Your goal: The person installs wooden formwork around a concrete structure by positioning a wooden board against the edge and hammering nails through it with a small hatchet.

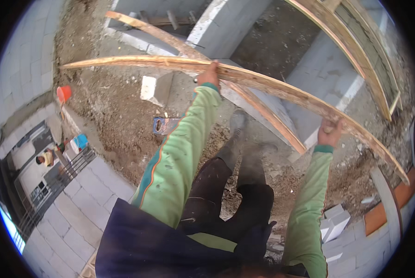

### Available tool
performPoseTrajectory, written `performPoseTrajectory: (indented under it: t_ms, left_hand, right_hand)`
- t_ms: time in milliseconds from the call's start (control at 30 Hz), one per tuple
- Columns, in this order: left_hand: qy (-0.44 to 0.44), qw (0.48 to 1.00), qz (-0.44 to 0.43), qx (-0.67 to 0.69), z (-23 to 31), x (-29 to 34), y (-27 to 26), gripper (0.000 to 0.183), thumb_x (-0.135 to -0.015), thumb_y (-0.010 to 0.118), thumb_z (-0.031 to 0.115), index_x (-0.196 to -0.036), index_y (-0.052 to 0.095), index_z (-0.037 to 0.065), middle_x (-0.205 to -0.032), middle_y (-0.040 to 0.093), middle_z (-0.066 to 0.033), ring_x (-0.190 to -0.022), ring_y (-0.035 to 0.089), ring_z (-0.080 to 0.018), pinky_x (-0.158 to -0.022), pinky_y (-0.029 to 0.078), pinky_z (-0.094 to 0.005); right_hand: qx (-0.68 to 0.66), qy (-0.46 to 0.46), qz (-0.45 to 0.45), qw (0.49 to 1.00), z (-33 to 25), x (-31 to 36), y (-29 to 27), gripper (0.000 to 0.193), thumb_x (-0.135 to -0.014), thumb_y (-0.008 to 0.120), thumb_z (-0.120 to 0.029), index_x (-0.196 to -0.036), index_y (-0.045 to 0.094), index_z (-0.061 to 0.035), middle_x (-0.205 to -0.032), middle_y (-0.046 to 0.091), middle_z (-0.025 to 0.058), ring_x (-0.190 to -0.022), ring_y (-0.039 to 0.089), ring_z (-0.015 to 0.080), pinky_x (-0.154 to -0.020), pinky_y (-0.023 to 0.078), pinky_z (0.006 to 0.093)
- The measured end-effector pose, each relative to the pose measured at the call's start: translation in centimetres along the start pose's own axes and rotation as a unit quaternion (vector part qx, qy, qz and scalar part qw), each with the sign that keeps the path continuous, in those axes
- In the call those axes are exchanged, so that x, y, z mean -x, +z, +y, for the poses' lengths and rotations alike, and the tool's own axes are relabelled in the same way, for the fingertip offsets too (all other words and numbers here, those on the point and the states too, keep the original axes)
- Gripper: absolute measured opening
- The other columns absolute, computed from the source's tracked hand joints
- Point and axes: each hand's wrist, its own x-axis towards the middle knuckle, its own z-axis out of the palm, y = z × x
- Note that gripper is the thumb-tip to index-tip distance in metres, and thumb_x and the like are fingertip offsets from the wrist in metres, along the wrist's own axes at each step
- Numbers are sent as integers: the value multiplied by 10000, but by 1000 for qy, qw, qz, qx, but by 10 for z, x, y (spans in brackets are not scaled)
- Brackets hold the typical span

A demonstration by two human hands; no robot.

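Both my hands grip one long wooden plank [281,88], held across in front of me above the ground. My left hand [209,75] is wrapped round it near its middle, with the thumb side toward the top. Farther right, my right hand [329,131] closes on the same plank from its near edge. Beneath it a second wooden board [263,113] slants across from far left to near right, partly hidden by the held plank. Its near end lies below and between my hands.
Grey block walls [230,32] stand ahead. Wooden formwork boards [355,51] curve along the far right. A pale block [157,89] and a small printed bag [166,125] lie on the dirt. A red bucket [64,94] and blue bucket [80,141] are left. A person [45,159] is beyond.
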Motion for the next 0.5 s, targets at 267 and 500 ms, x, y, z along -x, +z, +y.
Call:
performPoseTrajectory:
  t_ms: [267,500]
  left_hand:
    - [-1,999,-13,-50,124,-8,-112,472,-760,651,573,-973,514,174,-598,420,18,-397,262,-100,-378,187,-260]
    - [56,997,-35,-28,177,19,-158,467,-758,633,572,-859,551,123,-620,446,9,-396,261,-101,-362,173,-267]
  right_hand:
    - [-44,113,-60,991,-8,118,114,355,-849,710,-193,-1142,533,-96,-1064,613,51,-1002,613,222,-866,510,414]
    - [-97,115,-110,982,-34,207,150,391,-865,675,-117,-1201,480,-78,-1124,593,67,-1052,588,224,-908,496,404]
